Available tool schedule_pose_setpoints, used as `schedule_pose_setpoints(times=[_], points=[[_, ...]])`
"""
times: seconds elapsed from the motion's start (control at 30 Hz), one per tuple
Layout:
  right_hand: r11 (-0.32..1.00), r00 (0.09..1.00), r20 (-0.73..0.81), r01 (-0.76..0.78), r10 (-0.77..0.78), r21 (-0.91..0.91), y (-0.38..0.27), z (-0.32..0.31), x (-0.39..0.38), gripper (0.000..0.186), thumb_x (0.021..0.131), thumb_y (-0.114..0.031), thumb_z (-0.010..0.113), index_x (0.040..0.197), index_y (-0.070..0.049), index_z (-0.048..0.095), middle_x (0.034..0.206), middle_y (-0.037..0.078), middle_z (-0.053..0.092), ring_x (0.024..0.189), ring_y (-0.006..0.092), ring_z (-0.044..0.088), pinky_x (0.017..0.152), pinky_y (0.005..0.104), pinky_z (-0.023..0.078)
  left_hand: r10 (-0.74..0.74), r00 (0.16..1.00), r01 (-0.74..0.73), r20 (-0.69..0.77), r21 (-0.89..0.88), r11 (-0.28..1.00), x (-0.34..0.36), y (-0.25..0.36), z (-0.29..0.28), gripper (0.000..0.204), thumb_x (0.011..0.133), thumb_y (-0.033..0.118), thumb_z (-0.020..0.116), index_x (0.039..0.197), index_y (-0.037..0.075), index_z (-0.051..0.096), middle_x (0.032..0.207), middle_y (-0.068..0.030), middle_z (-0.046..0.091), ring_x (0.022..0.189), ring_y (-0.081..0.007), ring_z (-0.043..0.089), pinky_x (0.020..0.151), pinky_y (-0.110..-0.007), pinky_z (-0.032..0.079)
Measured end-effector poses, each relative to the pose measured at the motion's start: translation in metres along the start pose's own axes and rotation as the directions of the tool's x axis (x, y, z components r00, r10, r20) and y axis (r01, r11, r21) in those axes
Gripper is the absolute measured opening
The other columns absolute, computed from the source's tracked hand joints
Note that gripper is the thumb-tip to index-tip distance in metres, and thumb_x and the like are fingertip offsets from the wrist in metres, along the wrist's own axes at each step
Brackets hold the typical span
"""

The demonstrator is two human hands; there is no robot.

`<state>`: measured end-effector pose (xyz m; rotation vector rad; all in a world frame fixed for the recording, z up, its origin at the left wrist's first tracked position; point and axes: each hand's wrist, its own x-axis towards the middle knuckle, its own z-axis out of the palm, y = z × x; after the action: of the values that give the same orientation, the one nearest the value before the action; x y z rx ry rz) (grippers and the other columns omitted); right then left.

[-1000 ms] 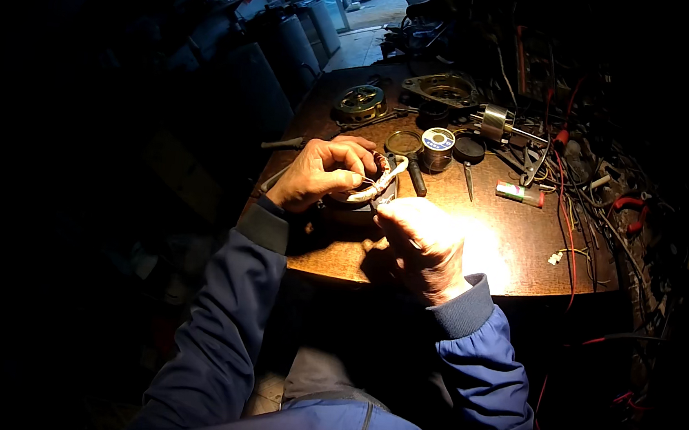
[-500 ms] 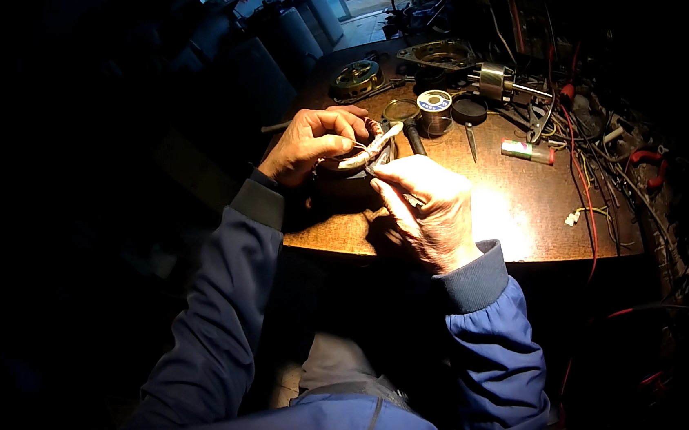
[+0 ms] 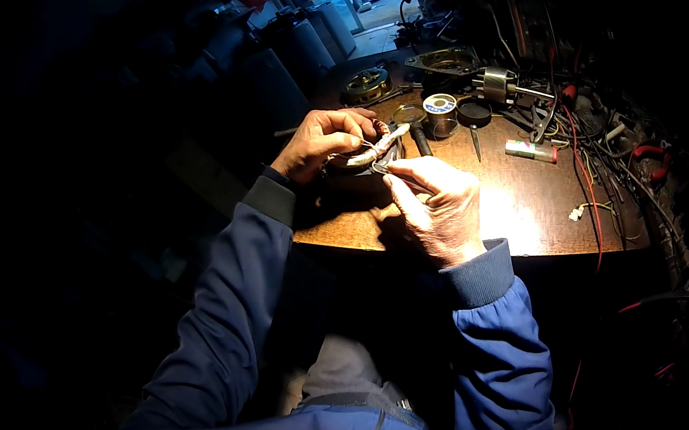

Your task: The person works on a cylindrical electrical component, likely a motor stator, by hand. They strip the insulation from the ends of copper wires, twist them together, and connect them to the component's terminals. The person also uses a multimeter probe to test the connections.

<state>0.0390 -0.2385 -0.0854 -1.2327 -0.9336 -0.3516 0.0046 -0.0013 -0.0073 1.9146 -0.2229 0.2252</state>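
A ring-shaped motor stator with copper windings and a pale wrapped bundle (image 3: 390,142) stands near the front edge of the bench. My left hand (image 3: 318,143) rests at its left side, thumb and fingers pinched on a thin wire (image 3: 365,142) that comes off the winding. At the stator's right side, my right hand (image 3: 447,208) grips a slim dark metal tool with a curved tip (image 3: 379,168), held between thumb and forefinger. That tip is close against the winding; whether it touches, I cannot tell. My fingers and shadow hide the stator's lower part.
Behind the stator stand a wire spool (image 3: 441,113), a magnifying glass (image 3: 410,115) and a round black lid (image 3: 474,112). Scissors (image 3: 475,141) and a small clear tube (image 3: 530,151) lie right of these. A rotor (image 3: 499,85), pliers (image 3: 542,122) and tangled wires fill the right side.
My right fingertips have drawn slightly right from the winding, so the tool's curved tip shows more clearly. The left hand keeps its pinch. The whole view has shifted a little.
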Motion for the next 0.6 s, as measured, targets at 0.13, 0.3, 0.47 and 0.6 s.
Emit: schedule_pose_setpoints(times=[0.13, 0.3, 0.47, 0.6], points=[[0.99, 0.991, -0.009, -0.132, 0.133, 0.058, -0.008, -0.004, -0.0024, 0.016, 0.09, -0.001, 0.081, 0.105, 0.002, 0.079, 0.096, 0.012, 0.079, 0.087, 0.0169, 0.079, 0.079, 0.0283, 0.064, -0.004, 1.0, 0.004, 0.015, -0.012, 1.0, 0.0014, -0.0006, -0.0001, 0.014, 0.078, 0.015, 0.074, 0.076, 0.002, 0.07, 0.107, -0.0121, 0.072, 0.132, -0.0291, 0.057, 0.11, -0.04, 0.046], [0.963, 0.974, 0.022, -0.225, 0.224, 0.147, -0.0115, -0.0053, -0.0045, 0.017, 0.091, 0.001, 0.079, 0.108, 0.003, 0.079, 0.098, 0.011, 0.079, 0.091, 0.0172, 0.078, 0.084, 0.0296, 0.064, 0.01, 1.0, -0.01, 0.011, 0.042, 0.999, -0.0032, 0.0033, -0.0017, 0.016, 0.077, 0.017, 0.075, 0.076, 0.002, 0.071, 0.107, -0.0122, 0.073, 0.137, -0.0302, 0.053, 0.114, -0.042, 0.041], [0.966, 0.974, 0.032, -0.226, 0.224, 0.125, -0.0096, -0.0068, -0.0042, 0.017, 0.091, 0.001, 0.079, 0.108, 0.003, 0.079, 0.098, 0.012, 0.079, 0.091, 0.0168, 0.078, 0.083, 0.0288, 0.064, -0.001, 1.0, 0.0, 0.002, 0.042, 0.999, -0.0011, 0.0012, -0.0011, 0.017, 0.076, 0.018, 0.075, 0.076, 0.002, 0.071, 0.107, -0.0123, 0.073, 0.138, -0.0307, 0.053, 0.114, -0.042, 0.041], [0.963, 0.974, 0.041, -0.228, 0.225, 0.143, -0.0071, -0.0067, -0.0048, 0.016, 0.092, 0.002, 0.079, 0.108, 0.003, 0.078, 0.098, 0.011, 0.079, 0.09, 0.0165, 0.078, 0.082, 0.0283, 0.064, -0.005, 1.0, 0.005, 0.002, 0.036, 0.999, -0.0016, 0.0025, -0.0002, 0.016, 0.076, 0.018, 0.075, 0.076, 0.002, 0.071, 0.108, -0.0122, 0.073, 0.138, -0.0308, 0.053, 0.113, -0.042, 0.042]])
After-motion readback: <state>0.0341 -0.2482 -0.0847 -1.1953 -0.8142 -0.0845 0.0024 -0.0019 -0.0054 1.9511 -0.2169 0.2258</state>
